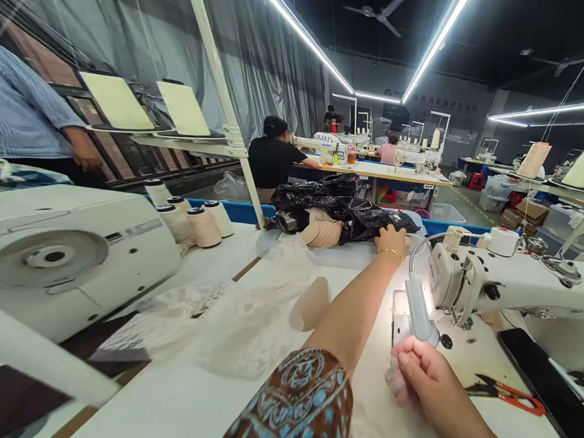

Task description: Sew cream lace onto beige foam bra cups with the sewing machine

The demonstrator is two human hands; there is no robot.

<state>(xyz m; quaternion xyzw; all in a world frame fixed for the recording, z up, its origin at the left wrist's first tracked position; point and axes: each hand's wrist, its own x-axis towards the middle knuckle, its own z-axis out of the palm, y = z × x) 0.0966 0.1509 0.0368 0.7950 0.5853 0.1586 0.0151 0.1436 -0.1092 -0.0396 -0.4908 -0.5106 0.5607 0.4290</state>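
Note:
My left hand [392, 240] is stretched far forward, its fingers curled down onto the right end of a crumpled black plastic bag [342, 207]. The bag lies over a translucent plastic bin [355, 254], next to a stack of beige fabric pieces [322, 231]. Close to the sewing machine [459, 274], my right hand [419, 371] is closed, with thumb and fingers bent together. Something pale and blurred shows at its fingertips, too unclear to name. Just above that hand hangs a lit lamp [418, 307]. Sheer lace fabric [248, 329] and a beige piece [310, 303] lie left of my forearm.
Red-handled thread snips [511, 393] and a black phone [549, 382] lie to the right. Another machine [77, 252] and thread cones [203, 227] stand left. A post [228, 112] rises from the table. A co-worker [273, 156] sits ahead; another person's sleeve [24, 100] is at left.

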